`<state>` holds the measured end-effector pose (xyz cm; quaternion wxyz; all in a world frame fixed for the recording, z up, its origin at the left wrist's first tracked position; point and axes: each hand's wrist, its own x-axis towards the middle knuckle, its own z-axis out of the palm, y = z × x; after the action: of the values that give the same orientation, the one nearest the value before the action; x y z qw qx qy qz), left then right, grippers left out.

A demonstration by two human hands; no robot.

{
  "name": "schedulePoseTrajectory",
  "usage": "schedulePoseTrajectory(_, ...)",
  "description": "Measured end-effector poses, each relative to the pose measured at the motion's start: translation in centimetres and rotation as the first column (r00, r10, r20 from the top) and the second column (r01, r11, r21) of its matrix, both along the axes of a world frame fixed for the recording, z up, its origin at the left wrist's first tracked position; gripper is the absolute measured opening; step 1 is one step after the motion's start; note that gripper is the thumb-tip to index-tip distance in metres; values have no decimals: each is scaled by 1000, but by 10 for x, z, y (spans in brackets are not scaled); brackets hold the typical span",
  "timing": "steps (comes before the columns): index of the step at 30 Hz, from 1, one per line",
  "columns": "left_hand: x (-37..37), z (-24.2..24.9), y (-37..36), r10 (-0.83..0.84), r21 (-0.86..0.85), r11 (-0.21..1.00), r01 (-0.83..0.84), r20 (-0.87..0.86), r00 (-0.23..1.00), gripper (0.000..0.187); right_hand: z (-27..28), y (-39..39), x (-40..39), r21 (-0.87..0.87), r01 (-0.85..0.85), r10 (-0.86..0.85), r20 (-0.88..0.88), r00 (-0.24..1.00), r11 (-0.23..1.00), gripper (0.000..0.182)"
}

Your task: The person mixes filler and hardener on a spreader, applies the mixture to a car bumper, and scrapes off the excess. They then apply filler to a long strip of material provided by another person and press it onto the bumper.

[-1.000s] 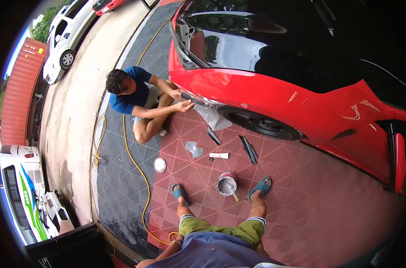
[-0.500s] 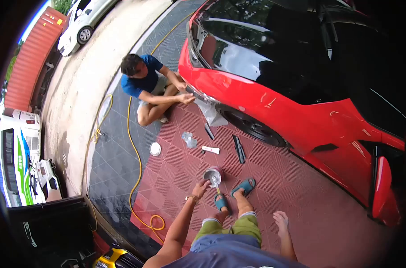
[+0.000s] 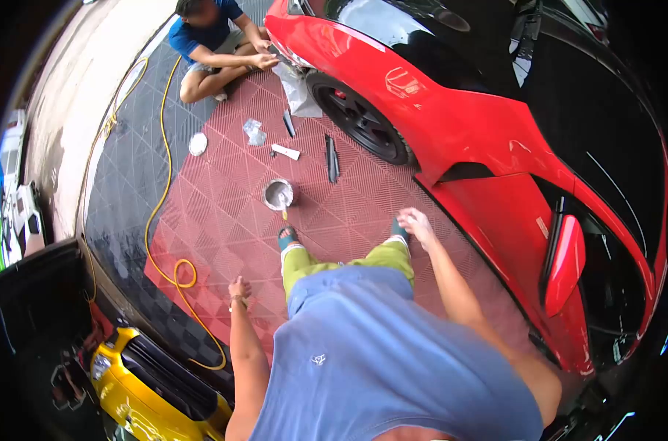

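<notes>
The left hand hangs out beside the thigh, its grip slack and seemingly bare. The right hand is raised near the car, touching nothing; its fingers curl loosely, no object shows in that grip either, and a pale film covers it. Both arms are spread from the body, perhaps for balance or to keep the hands off the clothes.

The pail stands upright on the floor, just ahead of the feet and nearest the hands, probably for easy reach. A stick leans over its near rim, handle outward, likely to keep the handle clear of the grey contents. Beyond lie the tube and the longer black strip, apart, as if for picking up singly. The lid lies off to the left, leaving the pail open.

Farthest, a co-worker sits cross-legged, a posture bringing both hands level with the bumper.
</notes>
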<state>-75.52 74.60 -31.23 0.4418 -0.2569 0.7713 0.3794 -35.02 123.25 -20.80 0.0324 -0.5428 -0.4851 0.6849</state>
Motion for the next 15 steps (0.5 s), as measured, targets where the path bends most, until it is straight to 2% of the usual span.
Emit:
schedulePoseTrajectory(2, 64, 6, -1, 146, 86, 986, -142, -48, 988, 38, -27, 27, 22, -22, -9, 8, -16, 1000, 1000, 22)
schedulePoseTrajectory(4, 141, 50, 41, 254, 96, 965, -244, -121, 960, 38, -49, 47, 46, -117, -79, 86, 60, 994, 990, 17)
schedulePoseTrajectory(5, 183, 74, 70, 298, 168, 944, -284, -68, 952, 39, -64, 53, 60, -137, -112, 119, 45, 992, 984, 15)
schedulePoseTrajectory(7, 249, 82, 104, 166, 237, 958, -161, -3, 986, 41, -60, 67, 77, -144, -233, 255, 159, 954, 962, 13)
schedulePoseTrajectory(10, 325, 94, 147, -15, 290, 957, 4, 35, 999, 34, -70, 72, 102, -127, -302, 321, 179, 930, 945, 12)
schedulePoseTrajectory(13, 375, 102, 165, -133, 317, 940, 123, 10, 991, 31, -62, 63, 119, -107, -296, 309, 142, 940, 949, 12)
schedulePoseTrajectory(14, 386, 104, 169, -158, 318, 936, 151, -3, 987, 31, -55, 57, 124, -98, -234, 244, 98, 965, 967, 13)
schedulePoseTrajectory(15, 395, 103, 170, -173, 303, 938, 170, -19, 985, 31, -68, 53, 132, -14, -260, 260, 82, 962, 965, 13)
